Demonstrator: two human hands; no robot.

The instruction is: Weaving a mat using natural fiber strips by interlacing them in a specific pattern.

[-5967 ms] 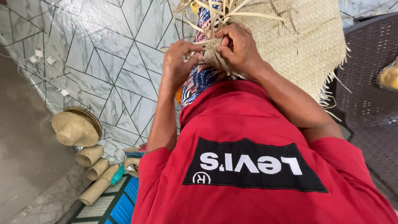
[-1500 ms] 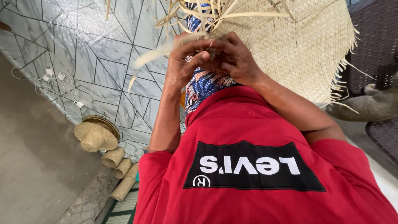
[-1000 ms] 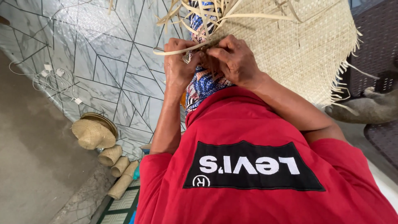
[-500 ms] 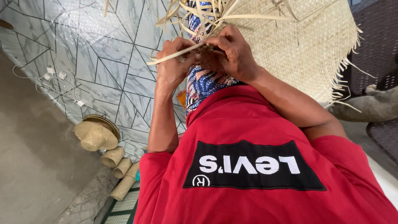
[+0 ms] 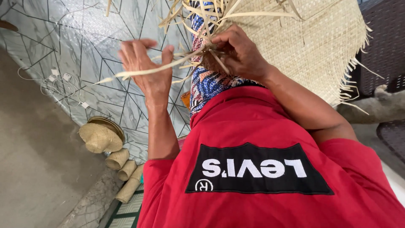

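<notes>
Left hand (image 5: 145, 67) is raised over the tiled floor (image 5: 84, 38), fingers half curled, pinching one long pale straw strip (image 5: 139, 72) between thumb and forefinger. The strip runs from its free end at the left, through the pinch, to the woven work at the right. Right hand (image 5: 238, 52) is closed, fingers clamped on the bunched strips at the edge of the woven straw mat (image 5: 316, 42), which lies across the lap over a blue patterned cloth (image 5: 206, 84). Loose strip ends fan upward above both hands. Lower left on the floor: a finished straw hat (image 5: 98, 137), beside it three small woven tubes (image 5: 124, 173). White cable with plugs (image 5: 59, 82) lies on the tiles.
</notes>
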